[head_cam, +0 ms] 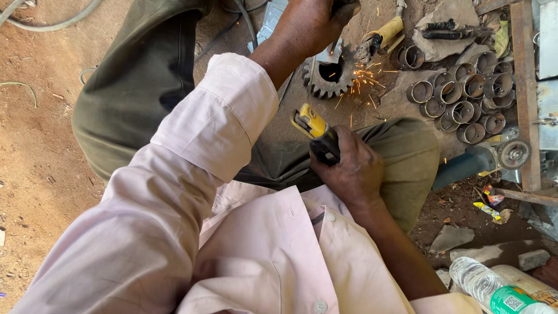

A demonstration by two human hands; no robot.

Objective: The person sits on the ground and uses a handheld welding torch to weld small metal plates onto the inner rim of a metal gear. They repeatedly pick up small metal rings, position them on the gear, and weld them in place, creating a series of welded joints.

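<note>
Right hand (347, 168) on yellow-black tool (317, 132)

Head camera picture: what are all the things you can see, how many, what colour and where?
Gear wheel: one, dark grey, on the ground at top middle, sparks beside it.
Metal rings: a heap, too many to count, grey, upper right.
Angle grinder: one, dark with a round disc, lying at right.
Yellow-handled tool: one, on the ground above the sparks.
Plastic bottle: one, clear with a green label, bottom right.
Cables: grey, on the dirt at top left.
Yellow and black holder: one, centre.
Left hand: top middle, gripping something mostly hidden.
Right hand: centre, gripping the holder.
</note>
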